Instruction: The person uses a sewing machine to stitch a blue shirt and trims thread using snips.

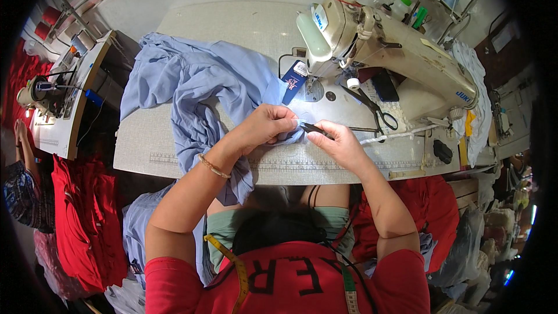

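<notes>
A slim black tool [319, 132], slanted tip upper-left, is gripped by the right hand [342, 145], light-blue cloth [200, 75] by the left hand [266, 125].

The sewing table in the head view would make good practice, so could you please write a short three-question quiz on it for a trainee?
1. What does the right hand hold: (a) a spool, (b) a small black tool, (c) a tape measure?
2. True or false: the light blue cloth in the left hand lies right of the nearer sewing machine.
3. Fill in: the left wrist wears a ____.

Key: 1. b; 2. false; 3. bracelet.
</notes>
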The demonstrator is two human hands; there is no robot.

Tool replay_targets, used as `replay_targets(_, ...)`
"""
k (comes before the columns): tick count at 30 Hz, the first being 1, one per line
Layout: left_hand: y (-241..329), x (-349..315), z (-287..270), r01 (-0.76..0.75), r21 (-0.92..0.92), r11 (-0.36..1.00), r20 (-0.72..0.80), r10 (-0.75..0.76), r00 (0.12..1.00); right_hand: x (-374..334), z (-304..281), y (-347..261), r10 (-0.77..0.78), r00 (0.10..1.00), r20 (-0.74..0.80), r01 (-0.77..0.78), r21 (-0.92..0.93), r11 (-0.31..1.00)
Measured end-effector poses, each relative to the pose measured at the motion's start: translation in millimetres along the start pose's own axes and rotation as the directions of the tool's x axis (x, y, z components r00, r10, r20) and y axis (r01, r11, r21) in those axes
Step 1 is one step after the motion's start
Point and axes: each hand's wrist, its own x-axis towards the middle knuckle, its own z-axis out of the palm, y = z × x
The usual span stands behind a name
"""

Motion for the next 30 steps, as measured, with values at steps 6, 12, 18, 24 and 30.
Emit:
replay_targets(6,-1.1,-0.1,-1.5,-0.032,-0.023,0.999,0.039,0.033,0.999,3.4,-1.3,-2.7,-0.017,0.998,0.067,0.008,0.132,0.991)
replay_targets(12,-0.8,-0.6,-3.3,-0.037,-0.077,0.996,0.057,0.042,0.998,3.6,0.6,-4.3,-0.003,0.999,0.042,0.0,0.089,0.996)
replay_targets(18,-3.4,0.2,-5.0,-0.012,-0.123,0.992,0.032,0.016,0.999,4.9,6.3,4.9,-0.091,0.99,-0.106,0.102,0.103,0.989)
replay_targets(24,-0.8,-2.6,0.6,-0.102,-0.006,0.995,0.003,0.102,0.995,2.4,-13.6,-1.4,0.048,0.986,-0.162,0.055,0.577,0.815)
replay_targets(30,2.6,-11.0,7.6,-0.206,0.173,0.963,-0.075,0.221,0.972,3.3,14.8,-22.1,-0.126,0.966,-0.224,0.199,0.346,0.917)
